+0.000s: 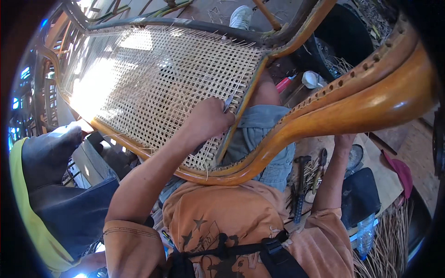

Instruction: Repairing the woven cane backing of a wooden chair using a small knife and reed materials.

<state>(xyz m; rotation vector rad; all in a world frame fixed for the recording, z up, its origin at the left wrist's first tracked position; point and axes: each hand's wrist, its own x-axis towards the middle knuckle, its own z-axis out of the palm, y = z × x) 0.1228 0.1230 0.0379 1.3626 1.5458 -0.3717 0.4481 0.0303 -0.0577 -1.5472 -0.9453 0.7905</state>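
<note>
A woven cane panel [181,78] stretches across a curved, varnished wooden chair frame [259,164] in front of me. My left hand [213,118] is closed around a knife [228,103], its short metal blade showing past the fingers. That hand rests on the weave near the panel's right edge, where cane ends line a row along the wooden rail. My right hand [344,140] is beyond the thick curved arm of the frame, which covers its fingers; whether it holds anything is hidden.
A hammer [300,190] and other hand tools lie on the boards at right. A black bucket [345,37], a plastic bottle [366,234], a red cap [397,173] and bundled cane strips [387,236] are around. Another person's dark-trousered leg [60,185] is at left.
</note>
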